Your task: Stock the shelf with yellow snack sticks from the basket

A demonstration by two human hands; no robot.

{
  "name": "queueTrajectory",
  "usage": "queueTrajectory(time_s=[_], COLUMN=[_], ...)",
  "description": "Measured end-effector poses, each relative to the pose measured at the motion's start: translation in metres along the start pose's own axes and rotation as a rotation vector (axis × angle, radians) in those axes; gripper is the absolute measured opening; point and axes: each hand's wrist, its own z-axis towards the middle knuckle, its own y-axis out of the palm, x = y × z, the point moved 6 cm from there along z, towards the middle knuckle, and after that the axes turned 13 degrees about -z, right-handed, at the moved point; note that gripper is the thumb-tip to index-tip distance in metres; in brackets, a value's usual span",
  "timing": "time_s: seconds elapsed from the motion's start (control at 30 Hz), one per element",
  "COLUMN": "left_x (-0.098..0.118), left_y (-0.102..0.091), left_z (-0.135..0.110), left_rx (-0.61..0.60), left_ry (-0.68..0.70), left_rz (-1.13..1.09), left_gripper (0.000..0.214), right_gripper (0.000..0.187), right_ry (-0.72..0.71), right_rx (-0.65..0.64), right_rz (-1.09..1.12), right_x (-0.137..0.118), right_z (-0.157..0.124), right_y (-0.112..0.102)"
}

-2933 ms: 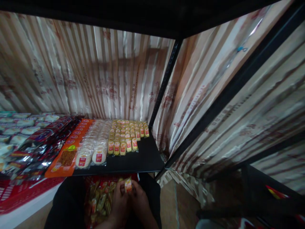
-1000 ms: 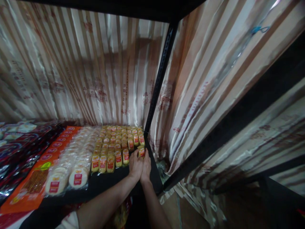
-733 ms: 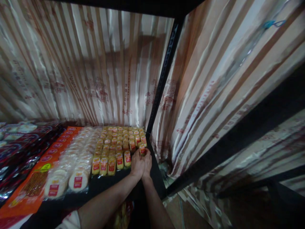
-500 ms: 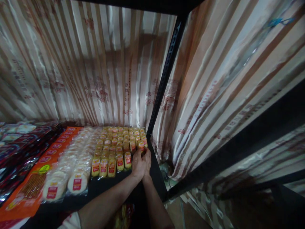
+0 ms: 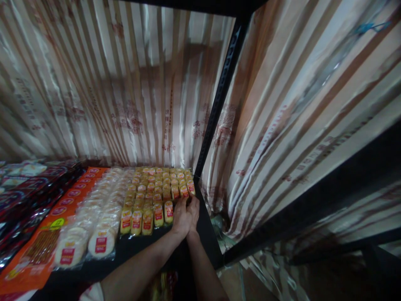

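Small yellow packaged cakes [image 5: 147, 219] with red labels stand in rows on the black shelf [image 5: 205, 234]. At the right end of these rows, my left hand [image 5: 181, 218] and my right hand [image 5: 194, 212] are side by side and touching. Their fingers are bent together on the near side of one packaged cake [image 5: 184, 192], which stands in line with its neighbours. The fingertips are partly hidden behind the backs of my hands. A front-row packaged cake [image 5: 168, 211] stands just left of my left hand.
Left of the cakes lie two rows of round white packaged crackers [image 5: 100, 242], an orange snack bag [image 5: 44, 246] and dark shiny packets [image 5: 28, 200]. A black upright post [image 5: 216, 108] rises behind my hands, before a striped curtain [image 5: 144, 92]. More yellow packets [image 5: 164, 286] show below the shelf.
The cake at my fingertips has gone slightly down and left, from standing proud to level with the row. My hands stay nearly in place.
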Motion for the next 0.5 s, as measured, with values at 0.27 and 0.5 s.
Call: queueTrajectory(time_s=[0.27,0.5], left_x=[-0.001,-0.008], left_y=[-0.009,-0.012], left_z=[0.0,0.001], left_rx=[0.047,0.047], left_ry=[-0.081,0.024], left_rz=[0.011,0.065], left_gripper=[0.052,0.054], right_gripper=[0.03,0.031], right_ry=[-0.029,-0.086], right_rx=[-0.029,-0.043], right_rz=[-0.02,-0.089], right_x=[-0.001,0.0], right_z=[-0.001,-0.002], right_y=[0.003,0.007])
